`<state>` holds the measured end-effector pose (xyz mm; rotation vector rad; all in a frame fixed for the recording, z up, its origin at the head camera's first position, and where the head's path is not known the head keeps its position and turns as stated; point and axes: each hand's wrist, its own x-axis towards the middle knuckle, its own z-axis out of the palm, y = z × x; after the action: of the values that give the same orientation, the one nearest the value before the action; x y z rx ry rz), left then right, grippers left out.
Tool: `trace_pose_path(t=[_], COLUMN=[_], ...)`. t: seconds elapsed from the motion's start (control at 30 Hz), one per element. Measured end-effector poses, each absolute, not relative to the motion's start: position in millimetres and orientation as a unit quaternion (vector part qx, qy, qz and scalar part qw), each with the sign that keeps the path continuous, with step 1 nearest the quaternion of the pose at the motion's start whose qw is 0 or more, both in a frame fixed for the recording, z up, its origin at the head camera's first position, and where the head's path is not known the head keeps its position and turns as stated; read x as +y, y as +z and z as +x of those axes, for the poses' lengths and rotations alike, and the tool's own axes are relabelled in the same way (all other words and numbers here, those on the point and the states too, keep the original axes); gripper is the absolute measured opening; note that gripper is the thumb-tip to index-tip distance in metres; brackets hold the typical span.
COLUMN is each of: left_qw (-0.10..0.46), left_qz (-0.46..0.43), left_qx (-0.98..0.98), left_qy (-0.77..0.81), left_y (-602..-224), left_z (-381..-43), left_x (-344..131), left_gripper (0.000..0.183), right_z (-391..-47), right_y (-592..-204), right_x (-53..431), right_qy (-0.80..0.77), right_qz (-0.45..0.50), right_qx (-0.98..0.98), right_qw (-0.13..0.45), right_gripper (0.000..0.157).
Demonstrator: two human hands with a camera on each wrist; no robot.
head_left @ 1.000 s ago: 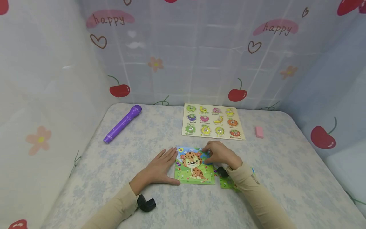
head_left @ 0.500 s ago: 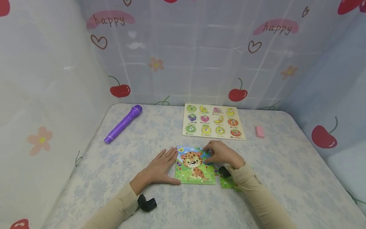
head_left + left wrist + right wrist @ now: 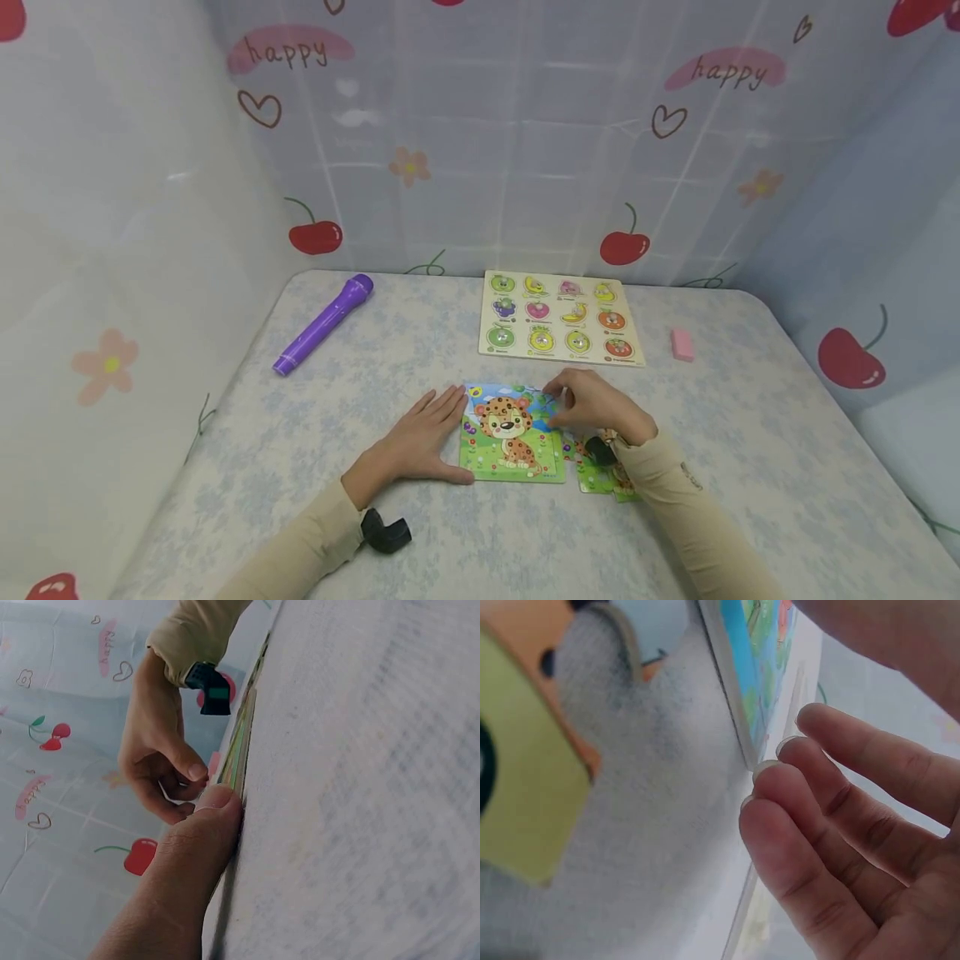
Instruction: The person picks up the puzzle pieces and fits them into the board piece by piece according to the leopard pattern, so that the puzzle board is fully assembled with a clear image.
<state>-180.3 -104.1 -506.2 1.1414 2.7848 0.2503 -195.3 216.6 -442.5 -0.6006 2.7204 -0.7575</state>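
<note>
A square jigsaw puzzle [image 3: 510, 442] with a picture of a spotted leopard cub lies on the table in the head view. Against its left edge rests my left hand [image 3: 420, 442], palm down, fingers spread. In the left wrist view the left thumb [image 3: 199, 840] touches the puzzle's edge. My right hand [image 3: 600, 404] is at the puzzle's upper right side, thumb and fingers apart in a loose curve. The right wrist view shows nothing between its fingers [image 3: 810, 862]. Loose jigsaw pieces [image 3: 596, 477] lie right of the puzzle, partly hidden under the right wrist and sleeve.
Behind the puzzle lies a wooden fruit peg board [image 3: 555, 357]. A pink block [image 3: 682, 344] sits to its right. At the back left is a purple toy microphone [image 3: 322, 325]. Printed curtains [image 3: 480, 167] hang round the table.
My right hand has shifted slightly to the right, away from the puzzle's upper right part, uncovering more of it. The left hand stays in place.
</note>
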Motion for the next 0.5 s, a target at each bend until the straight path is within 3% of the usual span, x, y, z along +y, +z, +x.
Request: trace_pose_path(t=[0.5], left_qw=[0.066], left_qz=[0.374], left_qx=[0.921], left_qy=[0.087], left_y=[-506.1], left_z=[-179.2], left_x=[-104.1], left_gripper=[0.123], right_z=[-162.1], right_y=[-443.7], right_x=[242.7], right_qy=[-0.253], right_qz=[-0.171], right_qx=[0.942], right_qw=[0.142], right_gripper=[0.043])
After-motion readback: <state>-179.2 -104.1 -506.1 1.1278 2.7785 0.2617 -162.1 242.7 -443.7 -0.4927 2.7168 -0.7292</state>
